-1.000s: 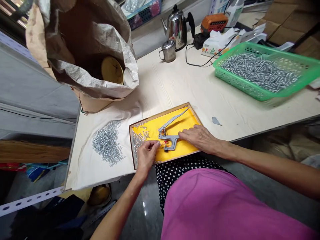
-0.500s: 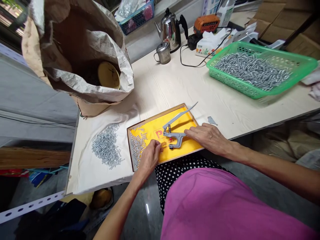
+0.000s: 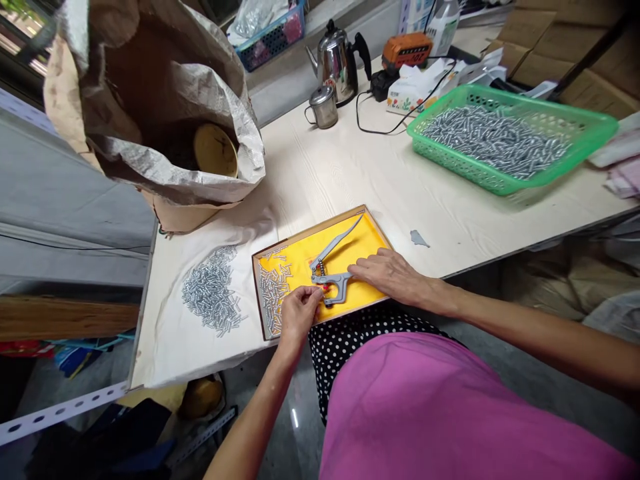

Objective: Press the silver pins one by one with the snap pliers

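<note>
A shallow wooden tray (image 3: 260,293) lined in yellow sits at the table's near edge. On it lies a grey metal hand press (image 3: 331,265) with its long lever raised toward the back right. My right hand (image 3: 385,275) rests on the lower handle of the press, fingers lying over it. My left hand (image 3: 299,309) is pinched at the jaw of the press, holding something small I cannot make out. Several small silver metal pieces (image 3: 273,292) lie in the left part of the tray.
A loose pile of silver pieces (image 3: 210,297) lies on white cloth left of the tray. A green basket (image 3: 505,143) full of them stands back right. A big paper sack (image 3: 165,113) stands back left. A kettle (image 3: 337,60), a small mug (image 3: 323,107) and a cable lie behind.
The press has slid back to the left in the tray and its lever has dropped lower. My left hand has come up to the jaw; my right hand followed the handle left.
</note>
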Action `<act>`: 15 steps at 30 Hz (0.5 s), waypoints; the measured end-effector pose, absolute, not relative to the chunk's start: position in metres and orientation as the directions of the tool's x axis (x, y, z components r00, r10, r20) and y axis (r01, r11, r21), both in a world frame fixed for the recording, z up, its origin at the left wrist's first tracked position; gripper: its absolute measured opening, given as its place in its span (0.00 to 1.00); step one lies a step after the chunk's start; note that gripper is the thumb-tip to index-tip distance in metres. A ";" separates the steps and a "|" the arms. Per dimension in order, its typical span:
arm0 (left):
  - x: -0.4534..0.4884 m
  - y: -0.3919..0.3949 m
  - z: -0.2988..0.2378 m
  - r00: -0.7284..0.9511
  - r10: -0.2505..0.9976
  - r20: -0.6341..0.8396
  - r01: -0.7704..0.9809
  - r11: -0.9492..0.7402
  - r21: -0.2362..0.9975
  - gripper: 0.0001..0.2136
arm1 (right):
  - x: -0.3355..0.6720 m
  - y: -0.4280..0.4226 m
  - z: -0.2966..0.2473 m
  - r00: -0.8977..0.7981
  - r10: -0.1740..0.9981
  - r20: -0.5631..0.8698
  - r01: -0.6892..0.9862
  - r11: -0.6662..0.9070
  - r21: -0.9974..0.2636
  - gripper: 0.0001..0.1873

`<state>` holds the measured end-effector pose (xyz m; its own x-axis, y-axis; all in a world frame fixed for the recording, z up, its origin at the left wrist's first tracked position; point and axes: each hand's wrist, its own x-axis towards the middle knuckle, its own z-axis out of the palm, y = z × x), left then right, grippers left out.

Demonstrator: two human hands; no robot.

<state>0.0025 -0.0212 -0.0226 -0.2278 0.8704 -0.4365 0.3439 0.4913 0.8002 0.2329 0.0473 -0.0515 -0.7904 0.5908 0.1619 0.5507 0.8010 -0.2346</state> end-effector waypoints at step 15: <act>0.001 -0.009 -0.018 -0.147 0.771 -0.620 0.461 0.608 0.647 0.13 | 0.225 0.052 -0.064 -0.765 0.621 0.171 0.600 0.783 -0.161 0.08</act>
<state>0.0009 -0.0087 -0.0179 -0.1468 0.7705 -0.6203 0.4606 0.6082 0.6465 0.2255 0.0517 -0.0638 -0.7648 0.6212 0.1711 0.6002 0.7834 -0.1614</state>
